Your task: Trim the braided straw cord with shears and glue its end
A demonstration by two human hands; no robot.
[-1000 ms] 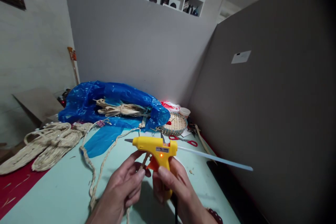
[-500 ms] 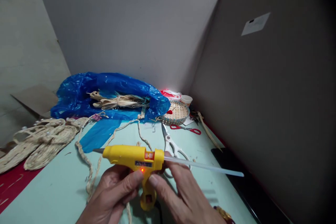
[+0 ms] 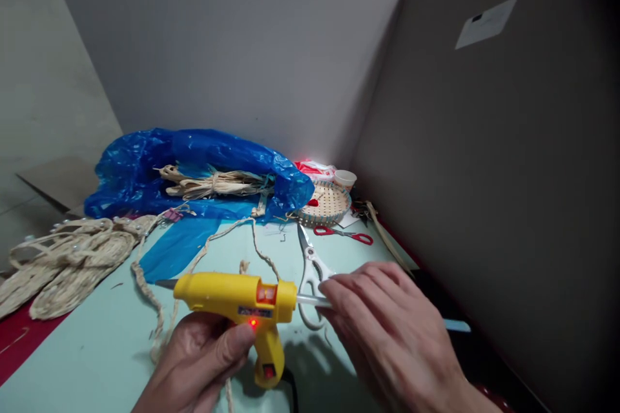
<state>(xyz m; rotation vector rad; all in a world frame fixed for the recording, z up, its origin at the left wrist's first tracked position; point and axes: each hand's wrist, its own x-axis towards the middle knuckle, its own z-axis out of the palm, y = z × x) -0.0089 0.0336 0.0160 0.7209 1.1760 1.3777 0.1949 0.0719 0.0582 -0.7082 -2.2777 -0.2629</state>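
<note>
My left hand [image 3: 206,361] is closed on a yellow glue gun [image 3: 220,293], thumb on its side near a glowing red light. The nozzle points left, and the handle with a red switch hangs down. A translucent glue stick [image 3: 310,300] sticks out of the gun's rear. My right hand [image 3: 387,329] pinches that stick just behind the gun and hides its middle; the tip shows beyond the hand. Behind the gun, white-handled scissors [image 3: 312,274] lie on the pale green table. A braided raffia cord [image 3: 148,287] runs along the table to the left.
A blue plastic bag [image 3: 203,145] with a raffia bundle [image 3: 213,182] lies at the back. Woven sandals with beads [image 3: 87,264] lie on the left. At the back right are a round basket [image 3: 327,203], a cup [image 3: 345,179] and red-handled scissors [image 3: 343,234]. Grey panels enclose the back and right.
My right hand has moved right, off the gun's handle and onto the glue stick. The gun in my left hand has shifted slightly left and down.
</note>
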